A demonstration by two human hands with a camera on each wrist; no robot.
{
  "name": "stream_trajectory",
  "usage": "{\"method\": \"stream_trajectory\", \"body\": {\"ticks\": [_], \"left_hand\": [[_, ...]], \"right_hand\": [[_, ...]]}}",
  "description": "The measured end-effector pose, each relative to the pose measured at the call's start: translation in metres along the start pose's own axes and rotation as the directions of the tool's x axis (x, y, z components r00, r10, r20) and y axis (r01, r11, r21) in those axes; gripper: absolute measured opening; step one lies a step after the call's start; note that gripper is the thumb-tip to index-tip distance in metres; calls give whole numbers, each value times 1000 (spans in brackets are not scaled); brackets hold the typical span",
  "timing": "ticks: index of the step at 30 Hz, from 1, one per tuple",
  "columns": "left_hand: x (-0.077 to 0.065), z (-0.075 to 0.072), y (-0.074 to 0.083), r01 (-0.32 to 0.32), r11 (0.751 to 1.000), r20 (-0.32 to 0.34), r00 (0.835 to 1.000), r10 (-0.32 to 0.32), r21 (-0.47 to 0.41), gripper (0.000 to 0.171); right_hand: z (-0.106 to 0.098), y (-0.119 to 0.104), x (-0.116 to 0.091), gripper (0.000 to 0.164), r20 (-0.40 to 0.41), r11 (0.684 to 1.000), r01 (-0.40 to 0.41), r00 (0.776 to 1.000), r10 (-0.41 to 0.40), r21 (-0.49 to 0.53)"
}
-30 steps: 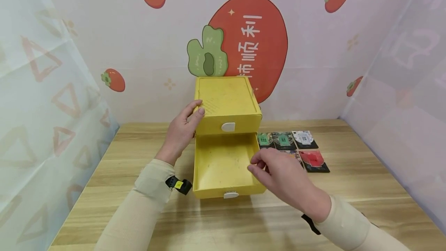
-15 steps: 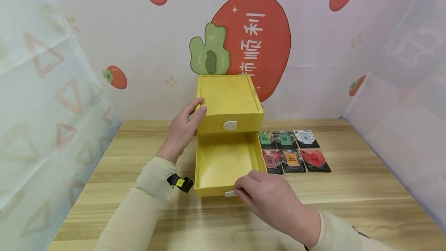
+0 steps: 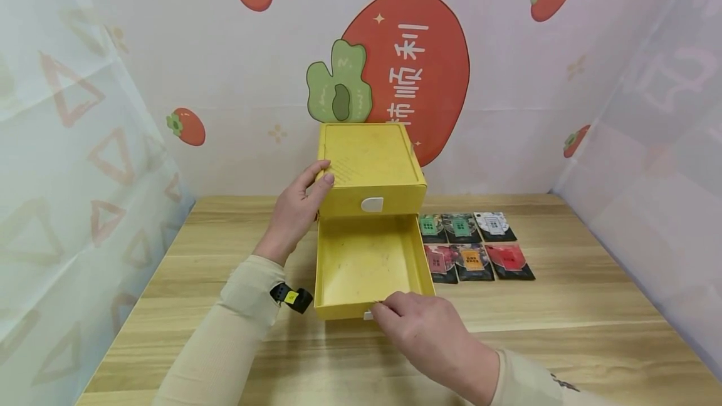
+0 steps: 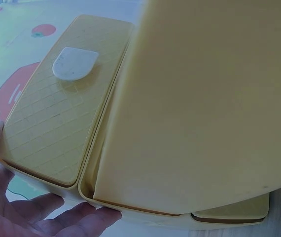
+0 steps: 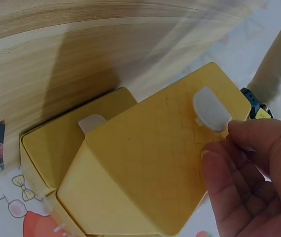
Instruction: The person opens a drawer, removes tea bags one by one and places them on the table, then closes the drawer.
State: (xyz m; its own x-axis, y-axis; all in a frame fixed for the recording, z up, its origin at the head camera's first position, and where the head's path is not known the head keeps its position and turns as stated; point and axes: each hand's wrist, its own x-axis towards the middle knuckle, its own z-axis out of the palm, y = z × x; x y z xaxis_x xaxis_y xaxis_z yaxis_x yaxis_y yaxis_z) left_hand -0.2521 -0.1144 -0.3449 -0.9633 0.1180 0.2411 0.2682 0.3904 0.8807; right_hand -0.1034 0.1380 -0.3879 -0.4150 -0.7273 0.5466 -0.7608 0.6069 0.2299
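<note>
A yellow drawer cabinet (image 3: 369,152) stands on the table with its middle drawer (image 3: 366,262) pulled far out and nothing visible inside. My left hand (image 3: 294,212) rests at the cabinet's upper left front corner; the left wrist view shows its fingers (image 4: 47,207) spread along the side. At the drawer's front is my right hand (image 3: 431,337). In the right wrist view, its thumb meets the edge of the white handle (image 5: 212,109), and the other fingers curl beside it at the drawer front. The closed upper drawer has its own white handle (image 3: 372,205).
Several flat packets (image 3: 474,260) lie in two rows to the cabinet's right. Below the pulled-out drawer, a closed bottom drawer (image 5: 71,136) shows in the right wrist view. A printed cloth wall (image 3: 237,80) rises behind the wooden table (image 3: 541,331).
My right hand has moved from the drawer's right side down to its front handle, uncovering the packets behind it. The left hand and the drawer stay in about the same place.
</note>
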Motion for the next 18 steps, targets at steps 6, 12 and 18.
{"method": "stream_trajectory", "body": {"ticks": [6,12,18], "left_hand": [[0,-1,1,-5,1000,1,1000,5,-1,62],[1,-2,2,-7,1000,5,1000,7,3,61],[0,-1,2,5,1000,9,1000,-5,7,60]], "right_hand": [[3,-1,-1,57,46,999,19,999,-18,-29],[5,-1,1,9,58,999,-1,998,3,-43],[7,-2,5,16,-1,998,-13,1000,13,-57]]}}
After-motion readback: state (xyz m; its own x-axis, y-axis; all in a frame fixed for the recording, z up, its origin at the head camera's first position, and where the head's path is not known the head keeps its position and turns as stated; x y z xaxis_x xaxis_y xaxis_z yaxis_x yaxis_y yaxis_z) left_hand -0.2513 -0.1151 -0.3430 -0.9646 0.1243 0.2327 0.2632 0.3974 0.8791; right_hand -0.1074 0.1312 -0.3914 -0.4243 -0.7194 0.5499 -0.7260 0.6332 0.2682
